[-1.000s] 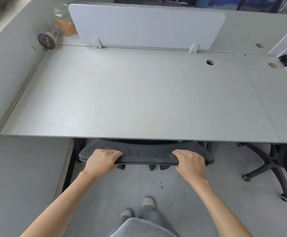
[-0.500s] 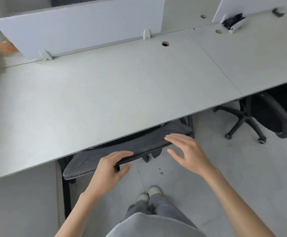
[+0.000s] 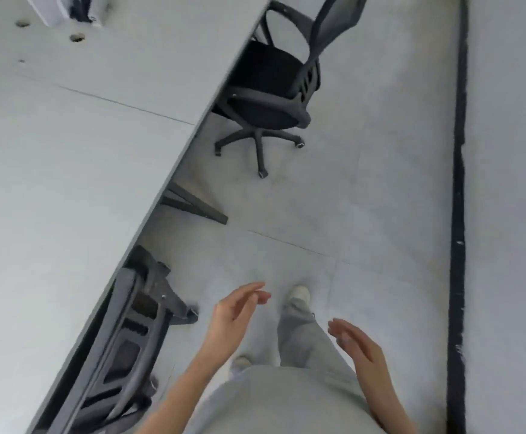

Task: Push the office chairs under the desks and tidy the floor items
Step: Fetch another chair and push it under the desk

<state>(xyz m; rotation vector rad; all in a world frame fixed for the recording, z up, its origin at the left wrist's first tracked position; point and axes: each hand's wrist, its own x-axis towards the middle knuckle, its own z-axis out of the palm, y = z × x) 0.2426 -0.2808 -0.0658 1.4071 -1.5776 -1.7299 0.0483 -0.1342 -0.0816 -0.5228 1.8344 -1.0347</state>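
A grey mesh office chair (image 3: 130, 339) stands tucked against the white desk (image 3: 67, 167) at the lower left, only its backrest showing past the desk edge. A second black office chair (image 3: 274, 86) stands farther ahead, its seat partly under the desk and its back and wheeled base out on the floor. My left hand (image 3: 233, 314) hangs in the air to the right of the near chair, fingers loose and holding nothing. My right hand (image 3: 355, 343) hovers at the lower right, fingers relaxed and empty. Neither hand touches a chair.
A black desk leg foot (image 3: 199, 208) juts onto the grey floor (image 3: 365, 198) between the two chairs. A dark strip (image 3: 457, 214) runs along the wall on the right. My legs and shoes (image 3: 299, 294) are on the floor below the hands.
Both hands have let go of the near chair's backrest and pulled back. The view has swung to the right, bringing the second chair and the aisle into sight.
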